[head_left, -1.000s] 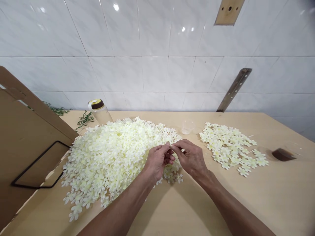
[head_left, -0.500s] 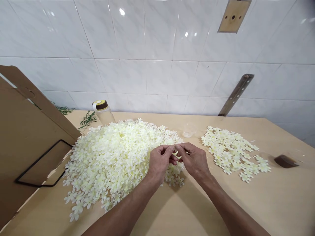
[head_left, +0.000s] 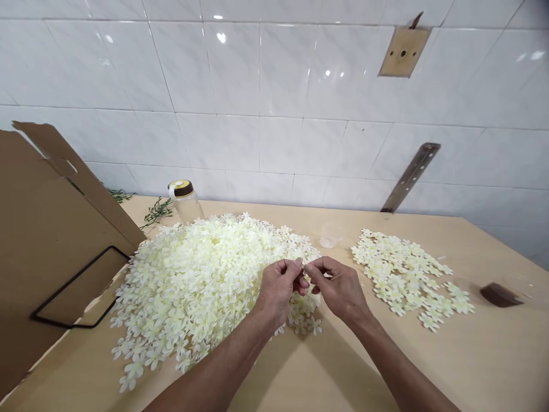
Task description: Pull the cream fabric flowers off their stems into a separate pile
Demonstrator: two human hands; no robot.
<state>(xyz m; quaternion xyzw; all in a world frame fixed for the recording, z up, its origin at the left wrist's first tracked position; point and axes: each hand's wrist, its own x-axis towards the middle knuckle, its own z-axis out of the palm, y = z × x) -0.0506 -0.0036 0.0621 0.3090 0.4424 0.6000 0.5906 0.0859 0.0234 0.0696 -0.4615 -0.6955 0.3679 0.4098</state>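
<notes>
My left hand (head_left: 281,286) and my right hand (head_left: 337,283) meet at the right edge of a big heap of pale yellow-white artificial flowers (head_left: 206,274). Thumb and fingers of each are pinched together, with the fingertips almost touching. Whatever lies between them is too small or hidden to make out. To the right of my hands, a flatter spread of the same flowers (head_left: 403,274) lies on the table. A small clear plastic cup (head_left: 331,236) stands just beyond my fingers.
A cardboard box (head_left: 55,229) and a black wire frame (head_left: 72,292) border the left. Behind the heap stand a clear bottle (head_left: 186,203) with a brown-yellow lid and green sprigs (head_left: 158,212). A container of dark liquid (head_left: 501,294) sits far right; a metal strip (head_left: 412,177) leans against the tiled wall.
The view has tilted up slightly, so everything sits lower in the picture. My fingertips have shifted slightly and remain pinched close together.
</notes>
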